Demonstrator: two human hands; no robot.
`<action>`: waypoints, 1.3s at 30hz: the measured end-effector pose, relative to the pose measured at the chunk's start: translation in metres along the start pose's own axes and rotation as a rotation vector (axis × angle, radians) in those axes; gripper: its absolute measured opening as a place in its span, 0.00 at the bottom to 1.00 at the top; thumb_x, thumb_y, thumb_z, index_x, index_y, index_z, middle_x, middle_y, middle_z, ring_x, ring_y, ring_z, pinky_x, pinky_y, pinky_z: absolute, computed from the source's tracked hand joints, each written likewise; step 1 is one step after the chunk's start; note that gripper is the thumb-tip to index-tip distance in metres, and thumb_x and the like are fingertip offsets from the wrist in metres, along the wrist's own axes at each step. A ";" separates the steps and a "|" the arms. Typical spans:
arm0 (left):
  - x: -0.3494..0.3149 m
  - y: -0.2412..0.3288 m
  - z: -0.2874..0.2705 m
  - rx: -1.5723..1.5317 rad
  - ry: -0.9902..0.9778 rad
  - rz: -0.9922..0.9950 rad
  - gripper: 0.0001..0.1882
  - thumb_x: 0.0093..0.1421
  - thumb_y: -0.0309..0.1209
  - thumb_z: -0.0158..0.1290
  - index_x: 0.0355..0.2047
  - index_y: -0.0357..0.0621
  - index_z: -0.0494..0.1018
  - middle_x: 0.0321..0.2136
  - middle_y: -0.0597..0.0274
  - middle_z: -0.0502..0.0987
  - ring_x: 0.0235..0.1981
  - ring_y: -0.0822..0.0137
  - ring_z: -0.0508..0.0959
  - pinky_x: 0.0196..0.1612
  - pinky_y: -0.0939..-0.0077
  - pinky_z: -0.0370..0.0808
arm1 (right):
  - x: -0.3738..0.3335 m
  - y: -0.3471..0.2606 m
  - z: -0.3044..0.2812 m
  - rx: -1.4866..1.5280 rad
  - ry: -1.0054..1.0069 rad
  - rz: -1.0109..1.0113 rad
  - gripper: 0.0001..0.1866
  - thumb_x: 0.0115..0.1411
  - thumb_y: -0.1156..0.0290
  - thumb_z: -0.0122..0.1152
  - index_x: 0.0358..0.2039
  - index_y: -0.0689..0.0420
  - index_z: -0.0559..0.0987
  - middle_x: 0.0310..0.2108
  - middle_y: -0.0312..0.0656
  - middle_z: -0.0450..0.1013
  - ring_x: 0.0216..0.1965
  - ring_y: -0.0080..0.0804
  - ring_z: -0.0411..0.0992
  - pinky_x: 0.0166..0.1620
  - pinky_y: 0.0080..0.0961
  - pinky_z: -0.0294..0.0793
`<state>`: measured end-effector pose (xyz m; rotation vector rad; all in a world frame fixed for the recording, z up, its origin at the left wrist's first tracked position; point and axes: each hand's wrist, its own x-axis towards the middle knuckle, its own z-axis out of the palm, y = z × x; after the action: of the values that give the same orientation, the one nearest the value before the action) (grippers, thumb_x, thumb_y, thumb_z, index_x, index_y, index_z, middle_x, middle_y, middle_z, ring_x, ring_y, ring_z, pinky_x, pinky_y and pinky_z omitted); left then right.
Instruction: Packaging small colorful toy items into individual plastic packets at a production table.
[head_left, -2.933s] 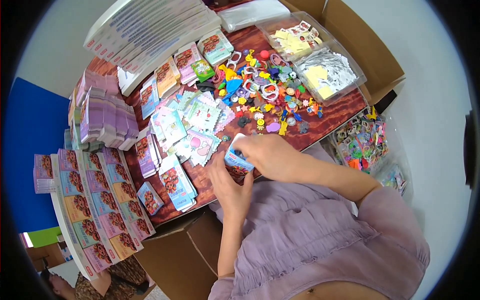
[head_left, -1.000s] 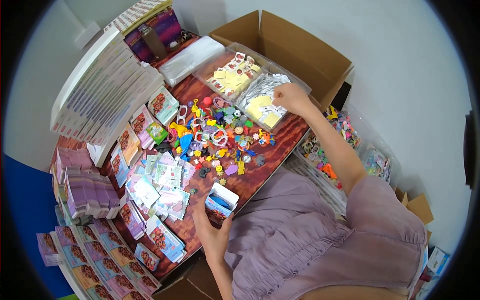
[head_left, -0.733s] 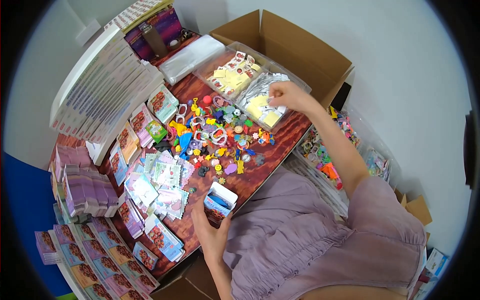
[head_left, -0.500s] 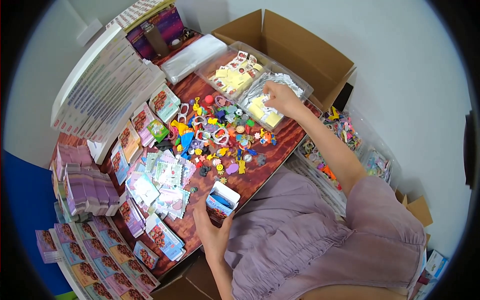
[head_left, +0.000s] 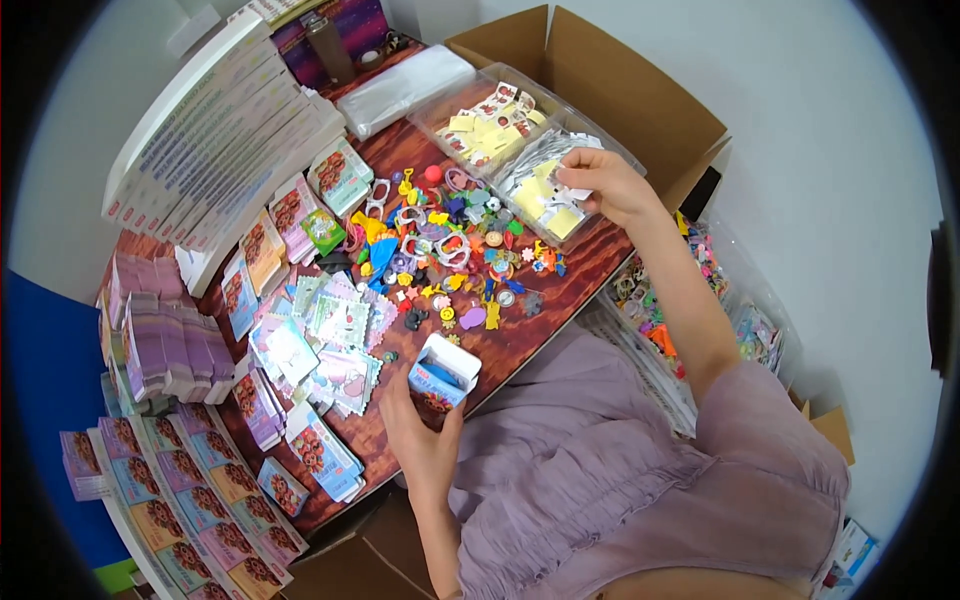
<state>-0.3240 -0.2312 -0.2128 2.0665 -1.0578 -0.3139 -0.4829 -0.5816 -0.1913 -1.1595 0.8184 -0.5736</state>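
Observation:
My left hand [head_left: 424, 446] is wrapped round a small blue and white carton [head_left: 437, 388], whose top is open toward me; something blue shows inside. Above the right compartment of a clear plastic tray [head_left: 528, 224], my right hand [head_left: 612, 186] pinches a small white slip [head_left: 577, 190]. Silvery white packets and pale yellow slips [head_left: 565, 219] lie in that compartment below the fingers. Yellow slips and small printed pieces [head_left: 495, 133] fill the other compartment. Between the tray and the carton spreads a heap of small colourful plastic toys [head_left: 440, 252].
Stamp-edged cards [head_left: 340, 320] lie left of the carton, near stacks of printed cartons [head_left: 175, 350]. Tall white stacked boxes [head_left: 210, 130] stand at the far left. Clear bags [head_left: 405, 92] lie beside the tray. A large cardboard box [head_left: 620, 85] stands behind it, a toy bin [head_left: 760, 335] at right.
My right hand has lifted slightly from the packets and moved right, with a white slip now showing in its fingers. My left hand keeps its hold on the carton. The view has shifted slightly.

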 end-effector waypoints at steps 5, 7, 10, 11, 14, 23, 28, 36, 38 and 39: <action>0.007 0.008 0.011 0.114 0.030 0.058 0.41 0.45 0.24 0.66 0.60 0.38 0.61 0.54 0.46 0.68 0.55 0.45 0.67 0.57 0.57 0.66 | -0.033 0.012 0.058 0.232 -0.417 0.207 0.04 0.58 0.76 0.64 0.33 0.59 0.77 0.24 0.34 0.73 0.17 0.16 0.66 0.18 0.12 0.59; 0.006 0.009 0.015 0.114 0.037 0.034 0.41 0.45 0.24 0.66 0.60 0.37 0.61 0.54 0.45 0.68 0.55 0.45 0.67 0.57 0.56 0.66 | -0.047 0.017 0.085 0.048 -0.514 0.165 0.03 0.58 0.75 0.64 0.32 0.58 0.79 0.23 0.34 0.75 0.16 0.13 0.66 0.17 0.12 0.60; 0.000 0.000 0.018 0.083 0.086 0.041 0.40 0.45 0.23 0.65 0.58 0.36 0.60 0.53 0.44 0.68 0.55 0.43 0.67 0.56 0.55 0.67 | -0.067 0.005 0.129 -0.560 -0.573 0.080 0.06 0.55 0.72 0.68 0.27 0.59 0.79 0.21 0.32 0.74 0.20 0.12 0.69 0.20 0.15 0.65; -0.002 -0.001 0.019 0.058 0.103 0.070 0.39 0.45 0.23 0.65 0.58 0.36 0.60 0.53 0.44 0.68 0.55 0.43 0.67 0.56 0.55 0.66 | -0.067 0.014 0.136 -0.599 -0.629 -0.072 0.07 0.55 0.71 0.67 0.27 0.60 0.79 0.20 0.32 0.74 0.21 0.13 0.70 0.22 0.17 0.67; -0.007 -0.002 0.020 0.063 0.129 0.019 0.39 0.45 0.23 0.65 0.58 0.35 0.59 0.52 0.43 0.67 0.54 0.42 0.67 0.56 0.53 0.65 | -0.077 0.025 0.161 -0.779 -0.653 -0.210 0.07 0.53 0.71 0.66 0.27 0.61 0.79 0.22 0.39 0.75 0.25 0.25 0.74 0.29 0.28 0.71; -0.010 -0.008 0.016 0.045 0.214 -0.052 0.39 0.46 0.24 0.65 0.58 0.33 0.60 0.50 0.41 0.67 0.53 0.42 0.68 0.55 0.55 0.66 | -0.078 0.031 0.197 -0.831 -0.582 -0.514 0.05 0.50 0.75 0.63 0.27 0.60 0.76 0.26 0.45 0.72 0.32 0.45 0.74 0.37 0.38 0.72; -0.010 -0.009 0.015 -0.037 0.209 -0.071 0.39 0.46 0.24 0.66 0.57 0.33 0.61 0.49 0.42 0.68 0.52 0.44 0.68 0.54 0.56 0.67 | -0.082 0.043 0.202 -1.050 -0.563 -0.720 0.05 0.52 0.75 0.61 0.31 0.60 0.77 0.32 0.45 0.72 0.37 0.43 0.73 0.38 0.37 0.72; -0.012 -0.011 0.015 -0.062 0.288 -0.147 0.40 0.46 0.29 0.70 0.56 0.32 0.61 0.48 0.43 0.68 0.50 0.46 0.70 0.53 0.58 0.67 | -0.092 0.043 0.201 -0.750 -0.689 -0.732 0.08 0.55 0.76 0.61 0.37 0.60 0.79 0.40 0.44 0.74 0.42 0.45 0.73 0.43 0.36 0.72; -0.011 -0.012 0.014 -0.065 0.316 -0.130 0.40 0.46 0.29 0.70 0.56 0.32 0.61 0.48 0.43 0.69 0.50 0.46 0.70 0.52 0.58 0.68 | -0.095 0.046 0.198 -0.733 -0.572 -0.941 0.10 0.55 0.76 0.62 0.39 0.59 0.79 0.43 0.43 0.74 0.47 0.45 0.72 0.46 0.36 0.72; -0.011 -0.012 0.014 -0.068 0.340 -0.113 0.40 0.46 0.29 0.70 0.56 0.31 0.61 0.47 0.43 0.69 0.50 0.47 0.71 0.52 0.58 0.68 | -0.098 0.045 0.196 -0.732 -0.578 -0.943 0.10 0.55 0.76 0.62 0.39 0.59 0.79 0.43 0.43 0.74 0.47 0.45 0.72 0.46 0.36 0.72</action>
<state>-0.3315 -0.2256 -0.2324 2.0320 -0.7182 -0.0484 -0.3835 -0.3822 -0.1745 -2.2782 -0.1099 -0.6485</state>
